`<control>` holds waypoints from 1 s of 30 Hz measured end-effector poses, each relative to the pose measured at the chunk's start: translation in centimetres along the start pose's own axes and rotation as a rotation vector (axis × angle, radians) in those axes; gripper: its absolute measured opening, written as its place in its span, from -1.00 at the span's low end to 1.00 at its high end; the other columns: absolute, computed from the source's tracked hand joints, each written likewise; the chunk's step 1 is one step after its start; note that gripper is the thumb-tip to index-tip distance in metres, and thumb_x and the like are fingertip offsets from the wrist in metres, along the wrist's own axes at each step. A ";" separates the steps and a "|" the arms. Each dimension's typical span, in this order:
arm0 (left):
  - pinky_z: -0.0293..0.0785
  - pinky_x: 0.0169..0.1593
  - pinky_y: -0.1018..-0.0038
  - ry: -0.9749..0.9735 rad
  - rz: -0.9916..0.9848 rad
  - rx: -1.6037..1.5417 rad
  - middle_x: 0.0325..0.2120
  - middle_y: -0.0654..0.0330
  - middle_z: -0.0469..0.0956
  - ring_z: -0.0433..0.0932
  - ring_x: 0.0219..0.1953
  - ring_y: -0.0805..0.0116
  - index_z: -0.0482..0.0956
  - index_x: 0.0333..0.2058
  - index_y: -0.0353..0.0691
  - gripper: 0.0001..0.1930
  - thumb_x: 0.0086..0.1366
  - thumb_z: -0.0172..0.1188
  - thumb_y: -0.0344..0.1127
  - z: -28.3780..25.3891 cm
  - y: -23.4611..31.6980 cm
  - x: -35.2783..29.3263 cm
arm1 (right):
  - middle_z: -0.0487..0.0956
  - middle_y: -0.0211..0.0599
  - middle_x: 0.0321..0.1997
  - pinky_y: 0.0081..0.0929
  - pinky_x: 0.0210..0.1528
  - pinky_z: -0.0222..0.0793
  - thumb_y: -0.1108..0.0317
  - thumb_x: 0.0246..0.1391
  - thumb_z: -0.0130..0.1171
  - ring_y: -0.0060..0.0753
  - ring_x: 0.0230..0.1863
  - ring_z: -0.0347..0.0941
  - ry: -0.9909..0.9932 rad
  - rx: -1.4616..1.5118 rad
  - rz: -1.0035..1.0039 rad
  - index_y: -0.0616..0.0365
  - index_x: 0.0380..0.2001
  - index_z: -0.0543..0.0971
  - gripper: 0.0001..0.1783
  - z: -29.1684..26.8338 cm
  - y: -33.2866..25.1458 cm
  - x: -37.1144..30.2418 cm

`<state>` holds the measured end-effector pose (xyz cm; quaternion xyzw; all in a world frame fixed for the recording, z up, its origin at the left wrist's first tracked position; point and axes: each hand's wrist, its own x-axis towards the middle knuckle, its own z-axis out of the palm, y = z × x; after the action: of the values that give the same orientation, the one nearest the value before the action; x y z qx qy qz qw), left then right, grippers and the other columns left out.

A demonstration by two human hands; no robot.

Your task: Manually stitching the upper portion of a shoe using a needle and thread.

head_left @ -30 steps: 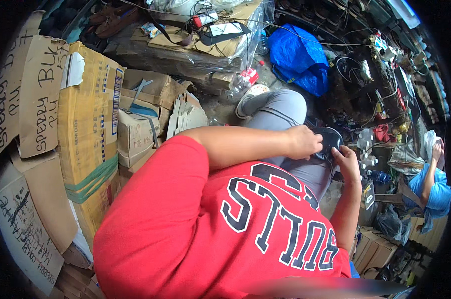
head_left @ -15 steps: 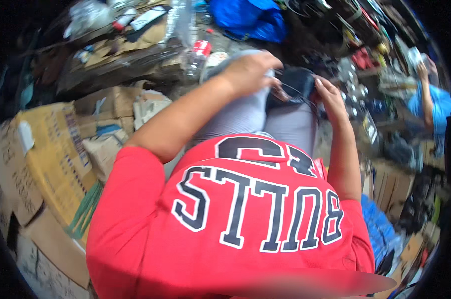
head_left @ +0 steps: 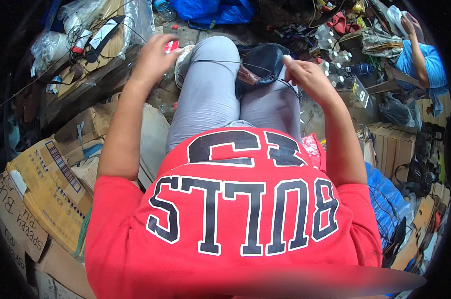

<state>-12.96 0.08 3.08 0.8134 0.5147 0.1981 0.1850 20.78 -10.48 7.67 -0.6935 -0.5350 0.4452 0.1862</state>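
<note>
Across my right thigh lies a black, rounded leather piece that looks like a shoe, with a brown part showing at its left side. My right hand is closed, its thumb and fingers pinching near the piece's right edge. A thin black cord runs from the piece over my left knee toward my left hand, raised beyond that knee. The fingers of the left hand are bent together and seem to pinch the cord, though its end is hard to make out. More cord loops below my right hand.
Flattened cardboard boxes lie at left, below a low wooden bench with clutter on it. Bottles stand at far right, near another person's arm. Blue sheeting lies ahead, and a blue bag at right.
My left hand has moved away from the black leather piece, out to the left past my knee, and the cord now stretches across the knee. My right hand stays by the piece. The view has shifted.
</note>
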 end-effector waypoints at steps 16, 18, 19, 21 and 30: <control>0.35 -0.05 0.40 -0.482 0.440 -0.364 -0.26 0.07 0.48 0.45 -0.19 0.18 0.48 -0.18 -0.20 -0.56 -0.03 0.34 -0.14 10.3 12.7 7.8 | 0.38 -0.58 -0.57 -0.71 -0.44 0.17 0.31 0.09 0.14 -0.75 -0.48 0.25 0.042 0.146 -0.188 0.23 -0.48 0.52 -0.81 -4.3 -1.4 -5.8; 0.32 -0.11 0.49 -0.786 0.318 -0.483 -0.39 0.22 0.50 0.43 -0.26 0.42 0.48 -0.22 -0.22 -0.57 -0.03 0.37 -0.14 8.0 13.2 8.4 | 0.52 -0.42 -0.39 -0.70 -0.27 0.30 0.38 0.09 0.13 -0.66 -0.33 0.38 0.067 -0.012 -0.242 0.25 -0.26 0.58 -0.81 -3.2 -0.2 -5.4; 0.31 -0.11 0.52 -0.756 0.420 -0.516 -0.38 0.28 0.48 0.40 -0.23 0.50 0.52 -0.24 -0.22 -0.62 0.01 0.35 -0.16 9.1 12.4 9.2 | 0.50 -0.40 -0.39 -0.66 -0.29 0.31 0.40 0.07 0.16 -0.64 -0.35 0.39 0.095 0.001 -0.312 0.24 -0.27 0.58 -0.82 -2.4 0.7 -4.9; 0.31 -0.09 0.52 -0.892 0.355 -0.616 -0.35 0.29 0.51 0.41 -0.22 0.51 0.56 -0.25 -0.22 -0.67 0.03 0.33 -0.20 8.9 11.9 9.6 | 0.49 -0.39 -0.42 -0.61 -0.33 0.31 0.40 0.06 0.17 -0.62 -0.38 0.39 0.132 -0.041 -0.305 0.21 -0.26 0.60 -0.82 -0.8 0.8 -4.3; 0.31 -0.01 0.54 -0.965 0.331 -0.580 -0.28 0.26 0.60 0.47 -0.23 0.49 0.59 -0.11 -0.13 -0.66 0.08 0.24 -0.35 8.1 11.9 9.3 | 0.49 -0.18 -0.47 -0.43 -0.35 0.35 0.37 -0.03 0.15 -0.27 -0.44 0.45 0.161 -0.278 -0.257 0.11 -0.30 0.64 -0.80 0.8 0.5 -2.6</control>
<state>3.86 2.99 3.42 0.7973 0.1634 -0.0355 0.5800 20.35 -13.23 7.96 -0.6719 -0.6587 0.2829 0.1861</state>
